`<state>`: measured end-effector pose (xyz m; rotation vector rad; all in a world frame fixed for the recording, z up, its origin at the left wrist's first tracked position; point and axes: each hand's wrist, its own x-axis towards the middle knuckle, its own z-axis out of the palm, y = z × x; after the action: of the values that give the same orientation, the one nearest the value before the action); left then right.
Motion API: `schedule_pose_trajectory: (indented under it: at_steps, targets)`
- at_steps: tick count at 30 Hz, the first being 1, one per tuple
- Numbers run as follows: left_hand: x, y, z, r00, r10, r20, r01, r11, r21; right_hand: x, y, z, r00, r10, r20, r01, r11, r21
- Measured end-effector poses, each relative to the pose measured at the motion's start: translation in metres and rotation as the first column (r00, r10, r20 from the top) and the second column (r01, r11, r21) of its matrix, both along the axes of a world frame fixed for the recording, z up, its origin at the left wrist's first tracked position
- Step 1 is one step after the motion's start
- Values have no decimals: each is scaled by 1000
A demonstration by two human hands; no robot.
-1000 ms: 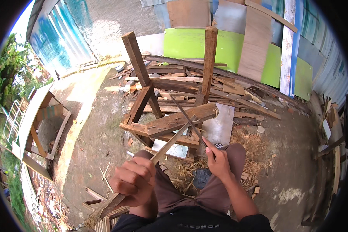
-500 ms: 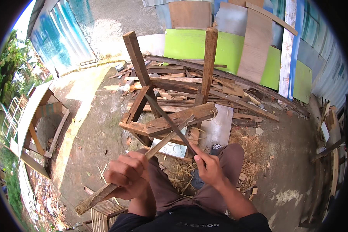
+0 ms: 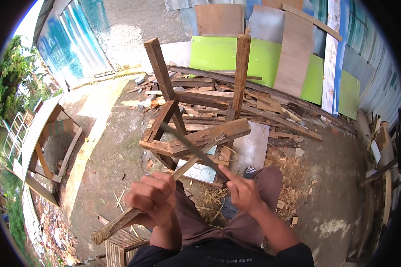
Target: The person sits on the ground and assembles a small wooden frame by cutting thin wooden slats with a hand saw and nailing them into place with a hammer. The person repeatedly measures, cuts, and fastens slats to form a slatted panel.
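Observation:
My left hand [image 3: 152, 199] is wrapped round a thin wooden stick [image 3: 116, 226], which slants up and away from me. The stick's far end rests on a thick wooden beam [image 3: 235, 130] lying across a wooden frame [image 3: 159, 66] with upright posts. In my right hand [image 3: 241, 190] is the handle end of a long dark blade [image 3: 186, 141], probably a machete, with the index finger along it. The blade crosses over the stick near the beam, its tip pointing up and left. Motion blurs the blade; whether it touches the stick I cannot tell.
Behind the frame lies a heap of scrap timber [image 3: 205, 84]. A small wooden structure [image 3: 53, 138] stands at the left, and a slatted wooden piece [image 3: 122, 251] is low by my left arm. Wood shavings [image 3: 280, 178] litter the ground. Green panels [image 3: 218, 51] line the back wall.
The blade's tip has shifted slightly down and left across the stick. My left hand and the stick have moved slightly right.

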<state>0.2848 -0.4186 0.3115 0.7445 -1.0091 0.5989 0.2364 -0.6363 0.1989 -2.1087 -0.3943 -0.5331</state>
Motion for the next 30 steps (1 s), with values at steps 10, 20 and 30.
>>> schedule_pose_trajectory:
  at_steps: [10, 20, 30]
  targets:
    - [-6, 5, -2, 1000, 11, 5, -11, 1000, -3, -6, 3, 0, 984, -44, -174, 32, 997, -69]
    - [-26, 17, 6, 998, 59, 13, -59, 998, -22, -5, -1, -10, 831, -171, -529, 106, 983, -151]
    - [-18, 36, 0, 998, 51, -23, -53, 994, -98, -8, 30, 27, 930, 95, -356, -116, 993, -39]
